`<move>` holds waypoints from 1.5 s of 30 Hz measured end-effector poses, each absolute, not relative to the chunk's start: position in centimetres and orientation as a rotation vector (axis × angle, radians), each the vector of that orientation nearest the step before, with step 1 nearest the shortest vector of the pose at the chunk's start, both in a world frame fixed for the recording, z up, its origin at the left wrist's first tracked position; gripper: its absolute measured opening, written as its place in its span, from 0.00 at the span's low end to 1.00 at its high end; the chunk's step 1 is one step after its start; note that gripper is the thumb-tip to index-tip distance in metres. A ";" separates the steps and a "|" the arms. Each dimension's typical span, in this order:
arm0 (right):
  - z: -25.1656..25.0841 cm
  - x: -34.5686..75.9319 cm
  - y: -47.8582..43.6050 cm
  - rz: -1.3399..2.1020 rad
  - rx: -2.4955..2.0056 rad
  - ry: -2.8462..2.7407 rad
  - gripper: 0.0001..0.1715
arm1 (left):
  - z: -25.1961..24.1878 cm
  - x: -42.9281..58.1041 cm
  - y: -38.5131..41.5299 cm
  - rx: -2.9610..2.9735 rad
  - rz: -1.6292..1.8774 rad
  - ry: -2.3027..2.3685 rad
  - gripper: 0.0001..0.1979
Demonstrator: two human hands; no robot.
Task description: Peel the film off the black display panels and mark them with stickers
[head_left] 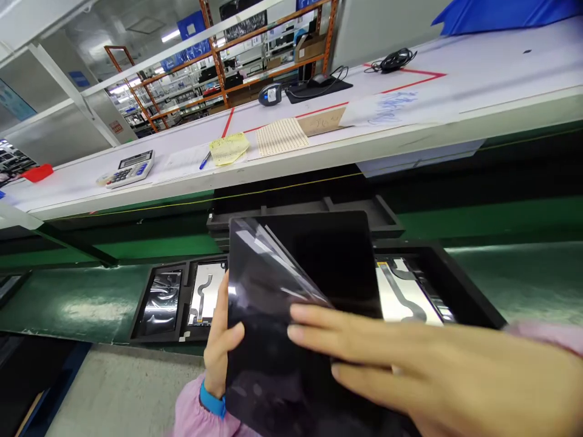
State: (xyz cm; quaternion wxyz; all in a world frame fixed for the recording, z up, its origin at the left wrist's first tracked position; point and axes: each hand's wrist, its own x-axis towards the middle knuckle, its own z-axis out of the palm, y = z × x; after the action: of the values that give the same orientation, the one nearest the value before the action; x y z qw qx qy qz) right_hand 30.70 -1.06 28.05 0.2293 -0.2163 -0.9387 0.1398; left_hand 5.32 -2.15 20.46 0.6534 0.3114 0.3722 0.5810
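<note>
Here, your left hand grips the edge of the glossy black rectangular panel to prop it tilted, while your open right hand lies flat across its face.

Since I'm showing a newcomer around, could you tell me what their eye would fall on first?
A black panel fills the lower middle, held in the left hand with the right hand across it, clear film curling off its corner. Behind it, a black tray holds silvery parts.
</note>
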 end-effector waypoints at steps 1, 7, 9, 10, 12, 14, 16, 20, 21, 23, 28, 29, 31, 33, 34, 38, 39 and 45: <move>28.7 30.9 -0.2 0.390 -0.529 -2.629 0.22 | 20.6 5.7 -1.5 0.711 1.345 0.852 0.34; 28.9 30.1 4.3 -0.103 -0.551 -2.351 0.12 | 21.3 7.6 1.3 0.676 1.367 0.783 0.24; 28.1 29.5 4.7 -0.178 -0.699 -2.116 0.09 | 21.7 7.9 1.6 0.678 1.363 0.784 0.25; 27.8 29.3 4.8 -0.142 -0.768 -2.037 0.10 | 21.8 8.0 1.7 0.696 1.373 0.801 0.25; 27.3 29.1 5.0 -0.030 -0.851 -1.927 0.10 | 21.8 8.0 1.8 0.758 1.393 0.849 0.24; 27.0 29.1 5.2 0.040 -0.883 -1.851 0.10 | 21.5 7.8 1.9 0.822 1.419 0.917 0.23; 26.9 29.2 5.3 0.091 -0.898 -1.800 0.10 | 21.2 7.6 1.9 0.850 1.443 0.963 0.22; 26.6 29.3 5.4 0.154 -0.918 -1.761 0.10 | 20.7 7.5 1.9 0.911 1.444 0.985 0.22; 26.5 29.3 5.4 0.163 -0.920 -1.758 0.10 | 20.7 7.5 1.9 0.929 1.442 1.004 0.22; 26.3 29.3 5.4 0.186 -0.920 -1.740 0.10 | 20.8 7.5 2.0 0.938 1.440 1.039 0.23; 26.1 28.9 4.9 0.288 -0.904 -1.635 0.10 | 21.2 7.7 2.5 0.924 1.383 0.994 0.25; 26.2 28.7 4.7 0.293 -0.924 -1.616 0.10 | 21.2 7.7 2.7 0.912 1.362 0.978 0.25; 26.6 28.2 4.0 0.258 -0.990 -1.592 0.09 | 20.9 7.9 3.2 0.883 1.316 0.974 0.24; 27.2 27.8 3.3 0.193 -1.061 -1.605 0.09 | 20.1 8.0 3.7 0.886 1.275 1.005 0.22; 27.5 27.6 3.1 0.157 -1.080 -1.617 0.10 | 19.6 8.1 3.9 0.896 1.265 1.029 0.22; 28.2 27.1 2.6 0.038 -1.088 -1.670 0.09 | 17.6 8.2 4.4 0.923 1.266 1.109 0.19; 28.2 27.1 2.6 0.015 -1.081 -1.677 0.09 | 17.3 8.2 4.4 0.931 1.264 1.117 0.18; 27.8 27.1 2.6 -0.053 -1.086 -1.695 0.10 | 17.8 8.9 4.0 0.937 1.241 1.118 0.17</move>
State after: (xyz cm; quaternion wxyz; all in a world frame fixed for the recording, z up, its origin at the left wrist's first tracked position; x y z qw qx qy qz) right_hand 27.09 2.63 27.84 0.5346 -0.4556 -0.7114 -0.0221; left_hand 8.87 4.00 17.77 0.5753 0.4003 0.4775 0.5299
